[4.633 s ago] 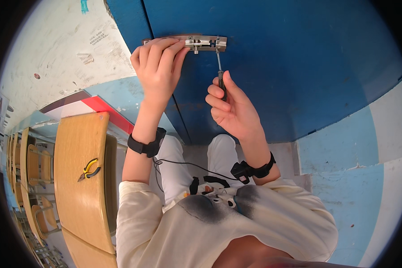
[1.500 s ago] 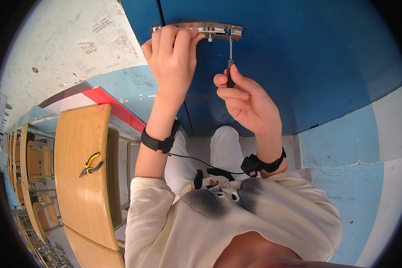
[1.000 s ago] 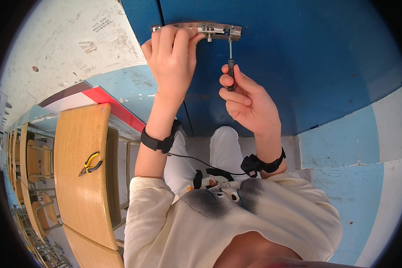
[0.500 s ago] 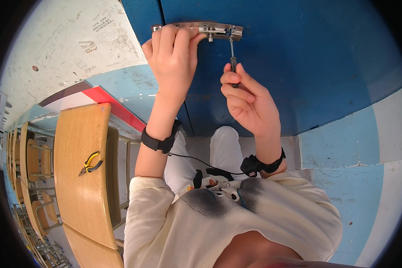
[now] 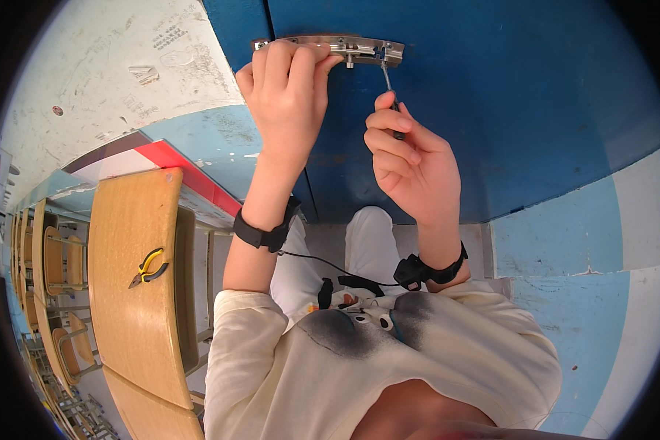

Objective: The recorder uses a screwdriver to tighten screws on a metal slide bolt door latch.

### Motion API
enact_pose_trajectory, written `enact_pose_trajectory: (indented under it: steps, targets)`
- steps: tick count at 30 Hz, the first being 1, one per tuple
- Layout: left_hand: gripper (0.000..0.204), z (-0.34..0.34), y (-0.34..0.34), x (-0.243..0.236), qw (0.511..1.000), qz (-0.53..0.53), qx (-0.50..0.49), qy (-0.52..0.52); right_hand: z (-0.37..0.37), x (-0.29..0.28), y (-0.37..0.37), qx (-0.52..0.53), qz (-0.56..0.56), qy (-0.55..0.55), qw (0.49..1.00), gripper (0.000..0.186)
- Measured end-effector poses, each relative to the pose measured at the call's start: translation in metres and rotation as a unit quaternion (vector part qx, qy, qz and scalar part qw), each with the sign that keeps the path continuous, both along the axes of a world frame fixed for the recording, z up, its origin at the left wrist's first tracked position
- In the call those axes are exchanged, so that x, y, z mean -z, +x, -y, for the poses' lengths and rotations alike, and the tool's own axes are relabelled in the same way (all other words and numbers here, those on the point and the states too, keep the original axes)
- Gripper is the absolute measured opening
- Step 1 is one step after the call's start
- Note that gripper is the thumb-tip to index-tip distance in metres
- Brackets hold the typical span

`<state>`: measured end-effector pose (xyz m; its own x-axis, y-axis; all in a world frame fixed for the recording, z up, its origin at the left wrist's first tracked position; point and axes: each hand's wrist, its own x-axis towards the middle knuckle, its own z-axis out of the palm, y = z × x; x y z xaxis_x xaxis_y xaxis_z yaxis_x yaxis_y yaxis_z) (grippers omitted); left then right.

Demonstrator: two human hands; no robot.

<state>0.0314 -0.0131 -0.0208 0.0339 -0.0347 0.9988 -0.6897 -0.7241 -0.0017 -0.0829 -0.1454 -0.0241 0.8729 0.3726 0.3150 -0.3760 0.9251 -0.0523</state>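
Right hand (image 5: 418,169): fingers closed round the screwdriver (image 5: 389,80), its long axis steeply inclined — handle low, tip pointing up and slightly left, at the lower edge of the metal door bolt (image 5: 359,50) near its right end. The bolt lies lengthwise, left to right, on the blue door (image 5: 528,95). Left hand (image 5: 287,103): fingers holding the bolt's left portion, tips partly hidden

Softly, evenly lit; palest on the wall (image 5: 117,95) at upper left, darker on the door (image 5: 506,110); glinting on the latch (image 5: 353,48); sharp centrally, bowed along the worktop (image 5: 132,227), black at the corners.
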Motion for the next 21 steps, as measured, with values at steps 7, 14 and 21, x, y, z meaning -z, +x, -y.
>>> enact_pose_trajectory:
  steps: [7, 14, 21]
  targets:
    - [0.016, 0.0, 0.001, 0.001, 1.0, 0.001, 0.0, -0.007, 0.002, -0.002, -0.004, 0.009, -0.075, -0.062, 0.995, 0.029]
    - [0.017, 0.001, 0.001, 0.001, 1.0, 0.003, 0.0, -0.009, -0.003, 0.007, 0.003, -0.021, 0.008, 0.024, 0.999, 0.022]
    - [0.017, 0.0, 0.0, 0.001, 1.0, 0.0, -0.001, -0.005, -0.002, -0.002, -0.003, 0.029, -0.047, -0.075, 0.996, 0.025]
